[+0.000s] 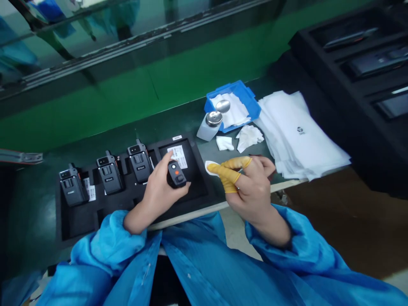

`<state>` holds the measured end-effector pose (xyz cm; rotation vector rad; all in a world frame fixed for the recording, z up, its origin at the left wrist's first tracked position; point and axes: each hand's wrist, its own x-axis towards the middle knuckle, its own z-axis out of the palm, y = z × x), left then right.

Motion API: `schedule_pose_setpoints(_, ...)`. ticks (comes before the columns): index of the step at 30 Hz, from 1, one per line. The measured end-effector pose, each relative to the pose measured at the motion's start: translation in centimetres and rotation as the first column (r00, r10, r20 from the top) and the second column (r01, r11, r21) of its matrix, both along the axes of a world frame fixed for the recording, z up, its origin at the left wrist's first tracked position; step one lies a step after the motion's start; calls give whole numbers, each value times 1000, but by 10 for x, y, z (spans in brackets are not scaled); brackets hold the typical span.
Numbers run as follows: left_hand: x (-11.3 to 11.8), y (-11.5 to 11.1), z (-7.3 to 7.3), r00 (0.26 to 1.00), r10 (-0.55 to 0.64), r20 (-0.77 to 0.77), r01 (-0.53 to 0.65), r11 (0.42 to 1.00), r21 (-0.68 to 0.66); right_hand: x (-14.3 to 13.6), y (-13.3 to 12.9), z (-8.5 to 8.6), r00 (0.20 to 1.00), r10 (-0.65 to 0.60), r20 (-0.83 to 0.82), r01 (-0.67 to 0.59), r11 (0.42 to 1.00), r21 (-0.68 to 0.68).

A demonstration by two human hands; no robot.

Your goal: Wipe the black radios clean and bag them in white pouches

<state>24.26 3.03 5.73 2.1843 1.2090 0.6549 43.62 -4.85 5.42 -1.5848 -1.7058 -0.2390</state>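
My left hand (162, 185) is wrapped round a black handheld device (176, 174), one end up, with an orange button and a white dot on it. It is held above the right end of a black foam tray (207, 187). In that tray stand several similar black devices with stubby antennas and back clips, among them one device (140, 163) just left of my hand. On my right hand (247, 185), yellow finger cots cover some fingertips. These pinch a small white wiping cloth (211, 167), apart from the device.
A dispenser bottle (208, 126) with a metal lid stands by a blue bin (255, 106) of white cloths. Two crumpled cloths, one a loose wipe (250, 137), lie before it. White bags (299, 131) are stacked to the right, beside large black foam trays (334, 93).
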Motion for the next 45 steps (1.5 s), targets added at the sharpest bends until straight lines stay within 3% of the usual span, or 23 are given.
schedule_pose_setpoints(7, 41, 65, 1, 936, 212, -280, -201, 977, 67, 1, -5, -4, 998, -56, -15, 56, 998, 22)
schedule_pose_setpoints(12, 54, 74, -1, 878, 242, -414, -245, 969, 47, 9, 0, -7, 996, -83, 45, 82, 996, 37)
schedule_pose_setpoints(17, 29, 60, 4, 893, 265, -363, -179, 951, 253, 32, 41, -8, 955, -262, 139, 264, 965, 10)
schedule_pose_setpoints(21, -5, 55, 5, 805, 414, -424, -273, 894, 356, 39, 80, -8, 925, -325, 199, 338, 940, -38)
schedule_pose_setpoints(23, -17, 53, 2, 761, 469, -448, -348, 878, 328, 38, 93, -9, 923, -307, 233, 328, 943, -56)
schedule_pose_setpoints(27, -26, 50, -2, 747, 476, -465, -409, 880, 243, 37, 104, -14, 925, -271, 268, 299, 952, -70)
schedule_pose_setpoints(33, -27, 53, -5, 805, 455, -381, -444, 888, 124, 29, 97, -9, 917, -319, 241, 311, 948, 71)
schedule_pose_setpoints(36, -39, 43, -11, 885, 439, -158, -430, 899, 90, 12, 85, -5, 951, -237, 199, 225, 971, 85)
schedule_pose_setpoints(39, -56, 21, -15, 940, 340, 43, -342, 939, 46, -12, 68, -4, 989, -47, 141, 49, 999, -7)
schedule_pose_setpoints(42, -70, -3, -12, 970, 218, 107, -220, 976, 4, -38, 53, -2, 991, 112, 71, -106, 990, -92)
schedule_pose_setpoints(45, -77, -18, -8, 982, 160, 99, -161, 987, 0, -61, 44, -1, 978, 204, 30, -201, 975, -91)
